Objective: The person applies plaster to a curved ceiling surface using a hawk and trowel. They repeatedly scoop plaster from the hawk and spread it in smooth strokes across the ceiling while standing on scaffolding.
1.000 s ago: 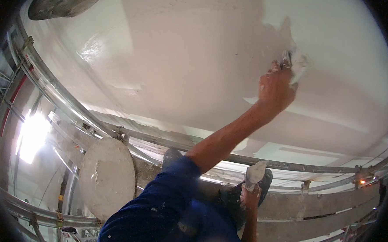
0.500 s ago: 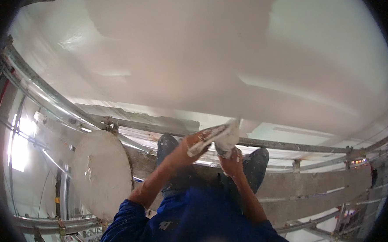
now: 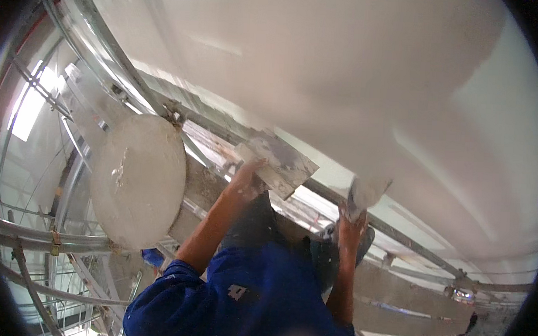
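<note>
My left hand (image 3: 247, 182) is closed on the near edge of a flat, square plaster hawk (image 3: 284, 166) whose top is smeared with greyish-white plaster. Closed round a plaster-coated putty knife (image 3: 368, 191), my right hand (image 3: 352, 226) is off to the right, apart from the hawk. The knife's wide blade points up toward the large, pale wall surface (image 3: 323, 67); whether it touches cannot be made out. Darker damp-looking patches and lighter streaks cover that surface.
At my left is a large round tub (image 3: 137, 182), its top pale with plaster. Metal scaffold pipes (image 3: 119, 57) run along the left and under the wall edge. Grey planks (image 3: 390, 284) stretch off to the right, with gaps between them.
The hawk and the putty knife, close together before, have come apart: the knife moved right and the hawk tipped flatter. My view has turned, so the wall edge now slants down to the right.
</note>
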{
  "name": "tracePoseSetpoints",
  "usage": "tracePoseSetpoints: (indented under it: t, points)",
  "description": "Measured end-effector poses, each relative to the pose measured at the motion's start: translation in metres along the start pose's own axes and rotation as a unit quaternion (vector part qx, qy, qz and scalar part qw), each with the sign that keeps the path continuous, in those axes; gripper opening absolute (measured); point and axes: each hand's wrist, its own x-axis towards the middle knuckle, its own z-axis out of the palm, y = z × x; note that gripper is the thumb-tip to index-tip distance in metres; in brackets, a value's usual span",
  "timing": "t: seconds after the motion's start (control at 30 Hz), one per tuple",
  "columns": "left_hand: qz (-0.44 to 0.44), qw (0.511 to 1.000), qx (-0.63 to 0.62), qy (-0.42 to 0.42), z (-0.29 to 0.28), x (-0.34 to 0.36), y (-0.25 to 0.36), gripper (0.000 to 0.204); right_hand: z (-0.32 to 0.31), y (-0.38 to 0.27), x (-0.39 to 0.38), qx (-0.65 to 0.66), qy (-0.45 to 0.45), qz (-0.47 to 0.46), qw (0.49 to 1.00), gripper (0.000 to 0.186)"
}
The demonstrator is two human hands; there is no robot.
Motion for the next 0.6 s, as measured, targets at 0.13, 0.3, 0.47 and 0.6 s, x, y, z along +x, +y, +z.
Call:
tracePoseSetpoints:
  t: [0.13,0.3,0.47,0.6]
  points:
    - [-0.035,0.991,-0.109,-0.062,0.026,-0.055,0.002,0.038,0.011,-0.034,0.021,-0.009,-0.064,-0.032,0.997,0.043]
    - [-0.048,0.991,-0.101,-0.078,0.063,-0.077,0.001,0.038,0.035,-0.037,0.039,-0.317,0.151,-0.454,0.819,0.044]
    - [-0.057,0.993,-0.089,-0.054,0.101,-0.087,0.021,0.031,0.043,-0.087,0.046,0.249,-0.125,-0.230,0.933,0.050]
    - [0.063,0.992,-0.080,-0.077,0.094,-0.085,0.043,0.026,0.030,-0.130,0.045,0.214,-0.127,-0.358,0.900,0.043]
